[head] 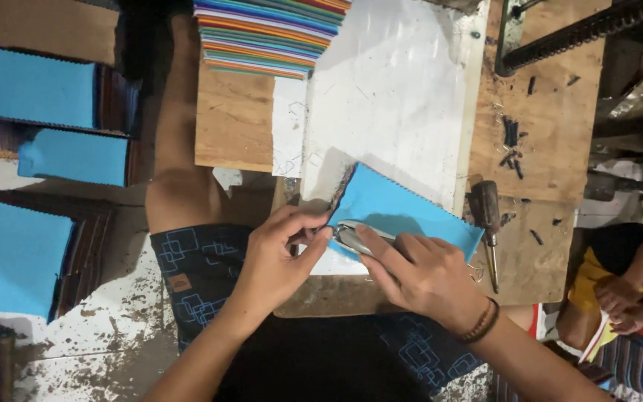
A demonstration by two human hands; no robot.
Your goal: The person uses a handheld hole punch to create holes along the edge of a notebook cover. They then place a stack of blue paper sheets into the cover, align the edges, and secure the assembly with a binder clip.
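Note:
A stack of blue fabric swatches with zigzag-cut edges [396, 205] lies tilted on a white board [396, 97]. My right hand [422, 275] is closed around a metal stapler-like tool [351, 236] pressed onto the stack's near left corner. My left hand [280, 257] pinches that same corner beside the tool, thumb and forefinger together on the fabric edge.
A multicoloured pile of swatches [269, 33] sits at the board's far end. A screwdriver [487, 223] lies on the wooden bench [545, 134] to the right. Blue-topped swatch stacks [31, 85] stand at left. Another person's hands [626, 301] are at the right edge.

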